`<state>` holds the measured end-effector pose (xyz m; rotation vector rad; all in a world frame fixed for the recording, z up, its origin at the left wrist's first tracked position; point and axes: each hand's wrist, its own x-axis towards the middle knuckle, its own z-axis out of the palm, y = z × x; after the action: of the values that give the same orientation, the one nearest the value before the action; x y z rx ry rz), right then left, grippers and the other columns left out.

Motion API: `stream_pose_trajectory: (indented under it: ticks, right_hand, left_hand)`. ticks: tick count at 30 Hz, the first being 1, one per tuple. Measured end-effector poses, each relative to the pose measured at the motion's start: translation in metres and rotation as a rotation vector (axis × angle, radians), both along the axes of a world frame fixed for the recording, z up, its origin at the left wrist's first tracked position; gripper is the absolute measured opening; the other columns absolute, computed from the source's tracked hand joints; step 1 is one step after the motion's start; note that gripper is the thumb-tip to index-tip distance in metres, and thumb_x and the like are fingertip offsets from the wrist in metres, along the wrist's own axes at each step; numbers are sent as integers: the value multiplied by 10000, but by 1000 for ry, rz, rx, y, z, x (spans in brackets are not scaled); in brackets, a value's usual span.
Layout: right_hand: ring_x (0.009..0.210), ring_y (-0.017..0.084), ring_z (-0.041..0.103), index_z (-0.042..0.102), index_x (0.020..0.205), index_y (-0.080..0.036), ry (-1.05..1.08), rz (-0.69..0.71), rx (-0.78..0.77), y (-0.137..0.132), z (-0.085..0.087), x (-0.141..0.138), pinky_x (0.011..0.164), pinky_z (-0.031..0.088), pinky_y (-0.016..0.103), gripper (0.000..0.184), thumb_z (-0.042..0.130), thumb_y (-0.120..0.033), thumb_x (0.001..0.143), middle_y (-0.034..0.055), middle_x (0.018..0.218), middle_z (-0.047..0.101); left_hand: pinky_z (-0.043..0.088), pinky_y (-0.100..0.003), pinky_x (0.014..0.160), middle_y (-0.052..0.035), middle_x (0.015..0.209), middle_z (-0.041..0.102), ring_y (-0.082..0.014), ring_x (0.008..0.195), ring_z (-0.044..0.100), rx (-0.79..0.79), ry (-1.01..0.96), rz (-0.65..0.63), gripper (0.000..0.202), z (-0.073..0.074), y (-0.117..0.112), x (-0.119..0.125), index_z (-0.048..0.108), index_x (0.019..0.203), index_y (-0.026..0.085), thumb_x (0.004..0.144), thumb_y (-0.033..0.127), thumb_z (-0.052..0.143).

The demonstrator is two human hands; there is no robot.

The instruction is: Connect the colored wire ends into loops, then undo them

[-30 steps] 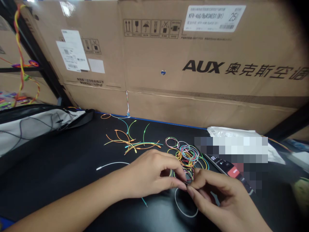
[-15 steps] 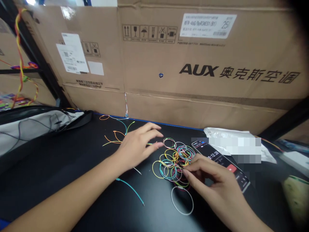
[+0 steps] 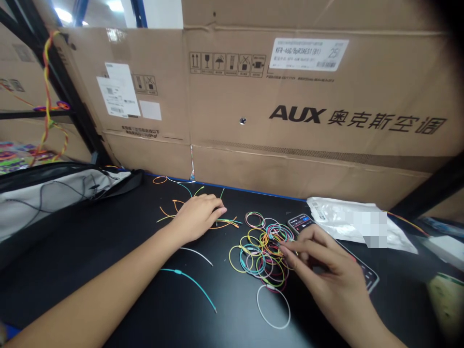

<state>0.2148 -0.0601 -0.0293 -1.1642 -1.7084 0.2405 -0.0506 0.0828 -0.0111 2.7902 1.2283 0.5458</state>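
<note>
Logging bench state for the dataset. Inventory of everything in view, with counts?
cardboard boxes: several, brown, behind the table, largest printed AUX
black table: one, black, blue back edge, under everything below
wire loops: too tangled to count, mixed colours, pile right of centre
wire loop: one, white, just below the pile
loose wires: several, orange, green and teal, far left of the pile
teal wire: one, teal, front of table
white wire: one, white, below left hand
phone: one, black, right of the pile
plastic bag: one, white, behind the phone, partly blurred
grey bag: one, grey and black, table's left end
twisted cord: one, red and yellow, hanging far left
left hand: one, curled at the loose wires
right hand: one, fingertips at the pile's right edge
</note>
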Motion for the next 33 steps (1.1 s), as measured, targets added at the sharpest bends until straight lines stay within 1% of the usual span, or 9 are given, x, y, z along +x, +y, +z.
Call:
stream_pose_trajectory:
  ticks: [3,6,9,13,16,21,26,29,33]
  right_hand:
    - [540,125,491,775,1016,-307,49,-42,28,1,0,3,461,393,281,176,706,-165,937,-21,805,507]
    - [587,148,519,778,974,-287,-30,9,-20,3,-4,4,504,417,292,162,673,-165,950,-17,777,510]
    - [631,171,529,774,886,-253,-164,67,-132,6,-13,3,541,418,305,161,646,-185,956,-2,762,517]
    - [626,179,518,769,865,-234,-224,84,-259,6,-20,0,550,418,309,191,604,-223,960,7,753,519]
    - [629,188,528,775,881,-230,-253,55,-309,5,-17,-2,563,425,319,171,617,-251,941,14,750,532]
    - [682,207,573,768,889,-229,-214,73,-375,4,-7,-4,601,445,332,227,577,-307,983,40,775,604]
    - [681,209,585,761,863,-238,-217,68,-364,1,1,-7,612,456,337,292,539,-345,1020,34,753,631]
    - [657,211,584,746,834,-239,-214,59,-343,0,1,-7,606,457,345,316,532,-373,1024,26,720,629]
    - [687,225,639,730,832,-242,-196,82,-341,0,-2,-6,583,454,344,329,511,-381,1035,34,740,679]
  left_hand:
    - [511,-403,860,-47,991,708,-242,958,659,-8,3,-33,291,-3,-1,3,706,1016,211,1074,292,433]
    - [512,-405,907,-53,1129,701,-242,1046,648,-4,-12,-41,258,-6,-2,4,674,1143,220,1074,246,427]
    - [509,-427,963,-72,1254,667,-261,1139,619,-5,-20,-48,282,-10,-3,5,627,1274,221,1066,340,477]
    - [510,-456,972,-72,1209,679,-276,1127,614,-24,-1,-79,366,-14,-7,7,675,1236,223,1060,466,466]
    - [512,-464,972,-78,1214,677,-278,1126,617,-31,5,-93,409,-14,-11,9,692,1243,219,1062,491,446]
    - [479,-524,1035,-125,1403,605,-334,1290,551,-25,5,-97,534,-14,-17,12,626,1385,223,1033,585,453]
    - [483,-514,1034,-129,1359,637,-324,1264,568,-31,0,-111,536,-14,-19,14,632,1370,178,1042,561,451]
    - [495,-498,1010,-128,1317,647,-312,1219,587,-31,-8,-117,508,-13,-19,15,642,1351,171,1041,537,474]
    - [512,-465,975,-112,1244,660,-290,1156,605,-21,-21,-122,455,-10,-18,16,689,1276,189,1036,524,496]
